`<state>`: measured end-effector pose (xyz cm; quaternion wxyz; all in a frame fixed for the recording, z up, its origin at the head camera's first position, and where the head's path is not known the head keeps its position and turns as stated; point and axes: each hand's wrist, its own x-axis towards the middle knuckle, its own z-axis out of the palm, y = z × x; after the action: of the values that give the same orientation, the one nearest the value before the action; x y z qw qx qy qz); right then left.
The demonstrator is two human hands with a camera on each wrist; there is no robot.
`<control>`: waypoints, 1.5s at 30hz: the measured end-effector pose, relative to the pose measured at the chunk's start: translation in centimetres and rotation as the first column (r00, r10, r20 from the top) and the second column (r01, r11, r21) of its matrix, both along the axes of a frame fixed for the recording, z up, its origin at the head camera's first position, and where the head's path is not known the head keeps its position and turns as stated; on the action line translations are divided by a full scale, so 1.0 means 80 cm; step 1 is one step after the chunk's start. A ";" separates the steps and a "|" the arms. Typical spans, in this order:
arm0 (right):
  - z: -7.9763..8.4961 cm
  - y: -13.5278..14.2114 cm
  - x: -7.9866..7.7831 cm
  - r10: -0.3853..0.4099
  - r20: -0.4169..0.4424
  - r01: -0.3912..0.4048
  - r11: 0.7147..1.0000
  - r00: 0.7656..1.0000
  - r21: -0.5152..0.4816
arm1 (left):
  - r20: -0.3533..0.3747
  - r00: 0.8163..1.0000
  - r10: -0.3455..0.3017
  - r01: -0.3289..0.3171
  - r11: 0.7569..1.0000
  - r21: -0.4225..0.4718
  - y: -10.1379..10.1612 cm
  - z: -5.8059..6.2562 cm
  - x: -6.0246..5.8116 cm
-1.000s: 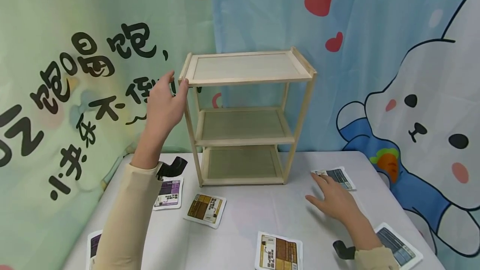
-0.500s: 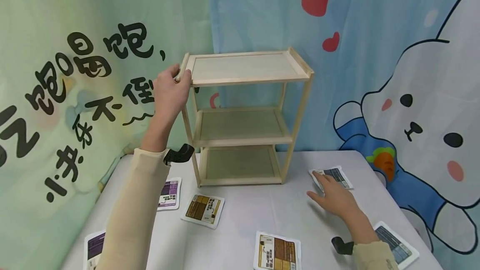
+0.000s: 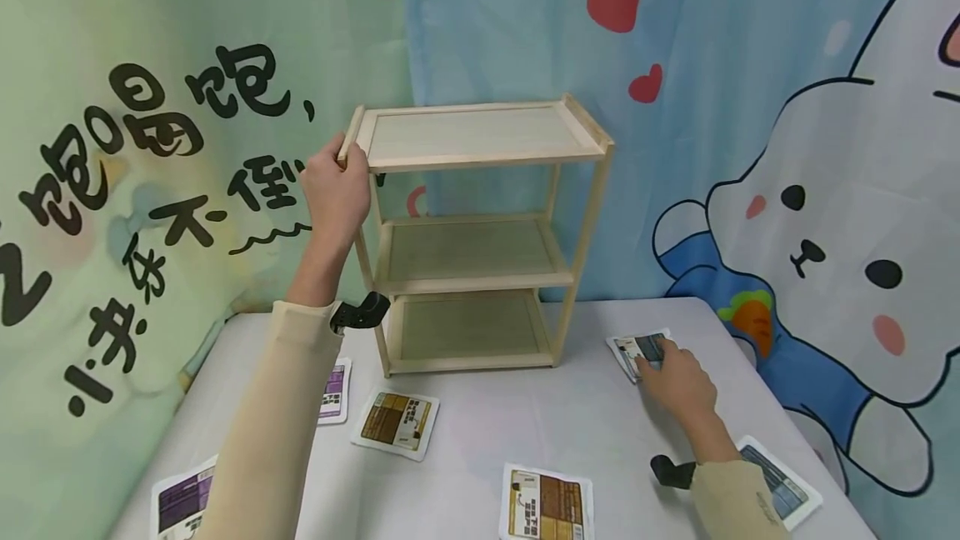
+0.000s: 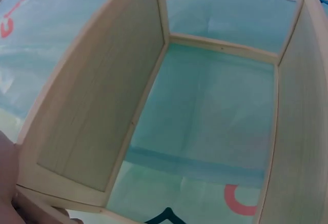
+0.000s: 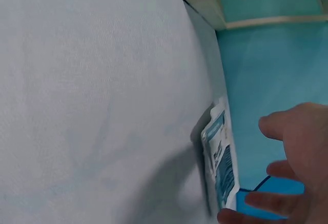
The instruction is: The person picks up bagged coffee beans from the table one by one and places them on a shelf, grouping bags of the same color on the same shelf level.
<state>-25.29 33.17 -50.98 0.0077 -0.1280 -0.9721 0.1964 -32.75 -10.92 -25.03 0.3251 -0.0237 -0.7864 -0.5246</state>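
White table, upright shelf, boards crosswise

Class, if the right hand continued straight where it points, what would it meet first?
The right hand would probably meet the grey-labelled packet directly ahead; the head view's depth leaves any present contact unclear.

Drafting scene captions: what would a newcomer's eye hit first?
The pale wooden three-tier shelf unit stands centre-back on the white-covered table, gripped at its top left corner by the left hand. Next, the big white cartoon rabbit printed on the blue curtain, at right. Then the right hand at a flat white-and-grey packet, on the table's right side.
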 end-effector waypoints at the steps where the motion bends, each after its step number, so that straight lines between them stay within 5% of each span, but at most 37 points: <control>1: -0.001 0.000 -0.002 -0.020 0.006 0.020 1.000 1.000 -0.014 | -0.002 1.000 0.003 -0.002 1.000 0.007 -0.001 -0.001 0.001; 11: 0.002 -0.011 -0.030 -0.196 0.037 0.200 0.965 0.980 -0.171 | 0.028 0.999 0.039 -0.040 0.999 0.026 -0.007 -0.002 -0.001; 18: 0.002 -0.012 -0.050 -0.377 0.073 0.383 0.886 0.923 -0.262 | 0.049 0.998 0.030 -0.032 0.999 0.031 0.002 -0.004 -0.004; 26: -0.025 -0.005 -0.059 -0.388 0.040 0.387 0.895 0.921 -0.221 | 0.028 0.999 0.025 -0.026 0.999 0.042 0.010 -0.011 0.000; 29: -0.032 -0.010 -0.062 -0.440 -0.004 0.419 0.858 0.898 -0.296 | 0.033 0.999 0.031 -0.032 0.999 0.031 0.009 -0.013 -0.001; 33: -0.036 -0.018 -0.066 -0.535 -0.059 0.455 0.767 0.843 -0.453 | 0.049 0.998 0.034 -0.036 0.999 0.027 0.008 -0.017 -0.001; 35: -0.036 -0.022 -0.068 -0.551 -0.077 0.452 0.749 0.831 -0.484 | 0.037 0.999 0.030 -0.031 0.999 0.034 0.007 -0.017 -0.001; 41: -0.039 -0.025 -0.071 -0.469 -0.109 0.388 0.822 0.877 -0.418 | 0.024 0.999 0.039 -0.040 0.999 0.026 0.007 -0.015 -0.004; 45: -0.041 -0.024 -0.071 -0.424 -0.115 0.331 0.826 0.898 -0.456 | 0.016 0.998 0.054 -0.055 0.998 0.025 0.008 -0.014 -0.005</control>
<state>-30.95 31.29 -54.25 0.1220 -0.2957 -0.8538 0.4106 -33.12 -10.31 -26.12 0.3334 0.0060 -0.7825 -0.5258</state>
